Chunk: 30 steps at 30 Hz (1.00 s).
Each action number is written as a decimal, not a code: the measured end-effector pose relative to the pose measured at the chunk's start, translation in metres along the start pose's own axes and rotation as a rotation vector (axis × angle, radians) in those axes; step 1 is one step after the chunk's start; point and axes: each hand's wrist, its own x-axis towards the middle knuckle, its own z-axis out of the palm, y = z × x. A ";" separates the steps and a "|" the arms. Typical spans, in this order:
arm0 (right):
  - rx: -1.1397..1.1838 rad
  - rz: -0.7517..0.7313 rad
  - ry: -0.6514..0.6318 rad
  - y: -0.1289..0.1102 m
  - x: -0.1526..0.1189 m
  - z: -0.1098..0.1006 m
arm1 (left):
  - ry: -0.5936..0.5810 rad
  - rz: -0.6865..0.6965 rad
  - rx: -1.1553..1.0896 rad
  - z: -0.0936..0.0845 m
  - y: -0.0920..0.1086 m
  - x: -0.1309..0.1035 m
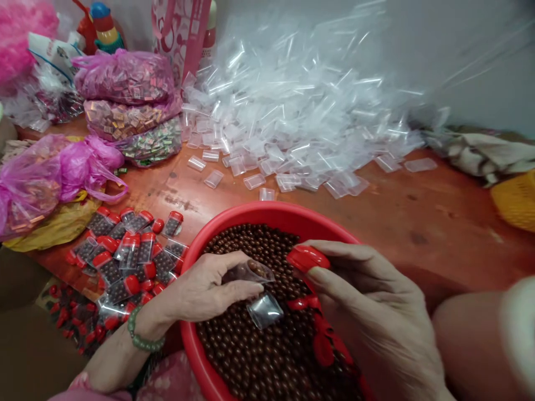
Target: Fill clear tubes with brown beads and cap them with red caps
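Observation:
My left hand (215, 287) is closed on a clear plastic sleeve (257, 271) whose open end points right, with some brown balls showing inside. Below its thumb is another clear sleeve (265, 311); whether the hand touches it I cannot tell. Between thumb and fingers, my right hand (368, 295) pinches a red plastic cap (308, 258), a short way right of the sleeve's open end. Both hands are over a red basin (267, 209) holding many small shiny brown balls (254, 356). Loose red caps (326, 342) lie among the balls, beneath my right hand.
Filled sleeves with red caps (129, 250) are heaped left of the basin. A big pile of clear sleeves (292, 122) leans against the wall. Pink bags of small packets (129, 83) stack at the back left. A yellow basket (516, 200) and cloth (489, 147) sit far right.

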 end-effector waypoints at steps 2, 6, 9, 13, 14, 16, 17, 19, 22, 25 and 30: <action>-0.011 0.002 -0.011 0.000 0.001 0.000 | 0.017 0.005 -0.029 0.000 0.000 0.002; -0.004 -0.035 -0.059 0.000 0.001 0.000 | 0.061 0.025 -0.075 0.003 -0.003 0.004; 0.012 -0.040 -0.063 0.003 0.001 0.000 | 0.099 0.057 -0.039 0.004 -0.004 0.005; -0.051 -0.068 -0.111 0.006 0.000 -0.001 | 0.115 0.164 0.060 0.004 -0.004 0.006; -0.063 -0.086 -0.116 0.006 0.000 -0.001 | 0.121 0.174 0.075 0.003 -0.004 0.006; -0.077 -0.126 -0.114 0.005 -0.001 -0.001 | 0.107 0.179 0.063 0.003 -0.005 0.007; -0.086 -0.141 -0.115 0.004 -0.001 0.000 | 0.099 0.183 0.047 0.003 -0.005 0.008; -0.108 -0.164 -0.133 0.002 -0.002 0.001 | 0.100 0.185 0.017 0.002 -0.006 0.008; -0.135 -0.221 -0.142 -0.001 -0.004 0.002 | 0.110 0.151 -0.004 0.002 -0.006 0.009; -0.175 -0.282 -0.126 -0.004 -0.007 0.006 | 0.066 0.136 -0.010 0.003 -0.008 0.009; -0.278 -0.480 -0.210 -0.010 -0.011 0.017 | 0.066 0.136 -0.133 0.004 -0.011 0.009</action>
